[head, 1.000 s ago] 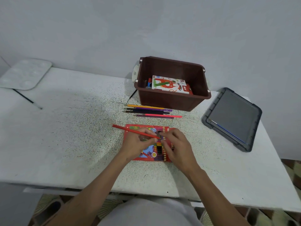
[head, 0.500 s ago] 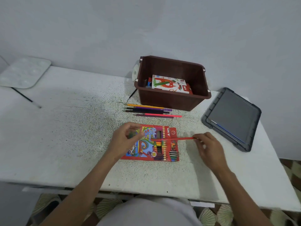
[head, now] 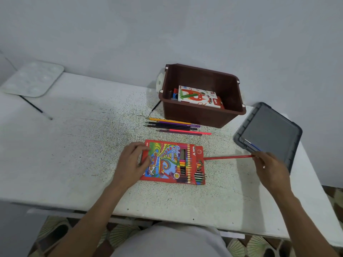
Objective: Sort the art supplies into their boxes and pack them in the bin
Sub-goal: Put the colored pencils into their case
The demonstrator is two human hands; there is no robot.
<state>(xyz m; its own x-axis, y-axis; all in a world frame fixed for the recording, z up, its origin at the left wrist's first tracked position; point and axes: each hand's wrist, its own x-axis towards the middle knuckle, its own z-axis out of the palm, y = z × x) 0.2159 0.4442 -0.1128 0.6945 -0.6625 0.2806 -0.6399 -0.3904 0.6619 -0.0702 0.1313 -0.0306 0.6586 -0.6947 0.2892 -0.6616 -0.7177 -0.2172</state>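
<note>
Plainly, a speckled white table (head: 74, 145) stands against a pale wall (head: 167, 34), with the brown bin (head: 200, 117) near its far edge. The left hand (head: 131, 164) rests loose-fingered on the pencil box (head: 172, 162); the right hand (head: 271, 169) pinches a red pencil (head: 228, 157) whose tip touches the box's open right end.

The brown plastic bin (head: 202, 115) looks smooth and matt. The white speckled surface (head: 78, 145) looks rough. The red cardboard pencil box (head: 172, 162) looks shiny.
</note>
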